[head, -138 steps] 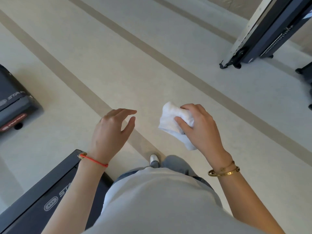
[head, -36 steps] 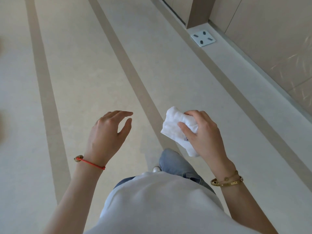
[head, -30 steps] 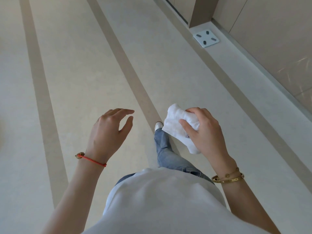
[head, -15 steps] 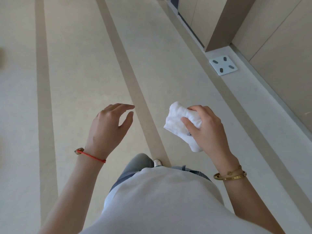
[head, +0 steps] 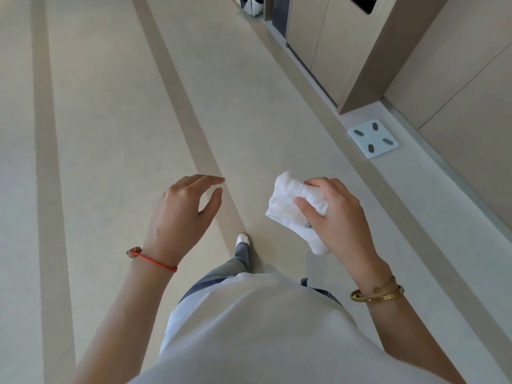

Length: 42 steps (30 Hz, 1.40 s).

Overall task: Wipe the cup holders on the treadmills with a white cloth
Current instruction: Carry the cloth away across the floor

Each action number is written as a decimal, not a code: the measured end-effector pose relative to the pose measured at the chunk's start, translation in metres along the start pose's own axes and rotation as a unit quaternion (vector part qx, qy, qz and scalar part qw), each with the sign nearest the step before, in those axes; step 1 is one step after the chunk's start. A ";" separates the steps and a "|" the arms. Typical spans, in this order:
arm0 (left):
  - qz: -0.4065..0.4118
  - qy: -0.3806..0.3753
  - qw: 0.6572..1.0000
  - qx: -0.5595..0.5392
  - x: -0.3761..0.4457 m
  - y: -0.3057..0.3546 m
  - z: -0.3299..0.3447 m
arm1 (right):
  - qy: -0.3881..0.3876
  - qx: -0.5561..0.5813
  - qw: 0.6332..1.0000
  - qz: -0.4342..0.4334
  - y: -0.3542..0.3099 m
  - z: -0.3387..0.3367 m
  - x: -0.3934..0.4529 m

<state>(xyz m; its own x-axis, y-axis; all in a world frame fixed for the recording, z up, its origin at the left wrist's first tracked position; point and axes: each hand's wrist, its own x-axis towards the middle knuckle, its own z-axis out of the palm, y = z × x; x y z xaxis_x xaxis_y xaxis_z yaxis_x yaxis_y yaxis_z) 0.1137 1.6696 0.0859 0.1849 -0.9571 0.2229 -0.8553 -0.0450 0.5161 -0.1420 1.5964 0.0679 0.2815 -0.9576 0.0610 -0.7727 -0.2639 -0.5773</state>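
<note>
Cloth (head: 293, 209) in right hand (head: 338, 214)

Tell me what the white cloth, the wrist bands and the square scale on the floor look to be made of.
Crumpled white cloth, gripped by the right hand: soft woven or terry fabric, matte, creased.
Thin red band on the left wrist: braided cord, judging by its twisted texture.
Gold bangle on the right wrist: polished metal, by its shine.
Pale square scale: smooth glossy top, probably glass, with four dark oval pads.
</note>
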 end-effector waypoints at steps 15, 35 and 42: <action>0.071 -0.063 0.995 0.005 0.351 -0.079 0.047 | 0.049 0.015 0.995 0.081 0.004 0.025 0.313; 0.133 -0.061 0.989 -0.031 0.827 -0.056 0.174 | 0.087 -0.029 0.989 0.119 0.109 -0.045 0.762; 0.172 -0.080 0.981 -0.034 0.979 -0.062 0.221 | 0.103 -0.028 0.982 0.153 0.144 -0.041 0.892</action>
<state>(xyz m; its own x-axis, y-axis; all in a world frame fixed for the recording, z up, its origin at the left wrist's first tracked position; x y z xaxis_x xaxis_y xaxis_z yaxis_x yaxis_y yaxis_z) 0.2406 0.6726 0.0893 -0.1921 -0.9452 0.2640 -0.8184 0.3027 0.4885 -0.0251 0.6996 0.0723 -0.0853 -0.9947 0.0580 -0.8353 0.0396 -0.5484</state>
